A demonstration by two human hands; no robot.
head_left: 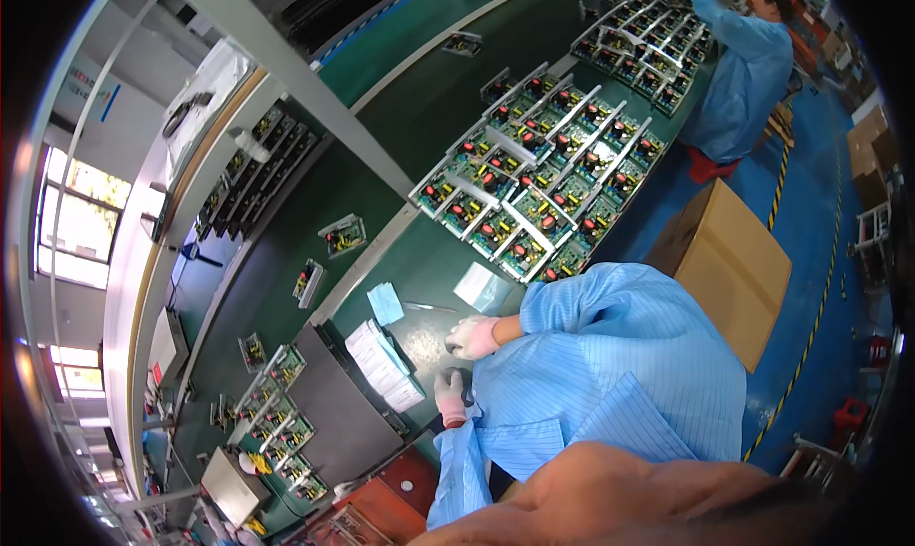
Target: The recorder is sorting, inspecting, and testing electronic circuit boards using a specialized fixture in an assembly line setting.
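Note:
My right hand point(471, 337), in a white glove with a pink cuff and dark fingertips, hovers close to my blue striped smock point(610, 355). Its fingers are curled, and what they hold, if anything, is too small to make out. Just below it is my left hand point(451, 397), gloved alike, with bent fingers; any object in it is hidden. Printed paper sheets point(383, 363) lie in front of both hands on the green bench. Beyond my right hand are a pale blue-white packet point(482, 288), a light blue cloth or sheet point(386, 303) and a thin pen-like tool point(431, 307).
Rows of circuit boards with metal strips point(543, 174) cover the bench to the upper right. More boards point(276, 422) stand at lower left, beside a dark grey panel point(343, 417). A cardboard box point(729, 270) stands behind me. A co-worker in blue point(743, 79) works farther along.

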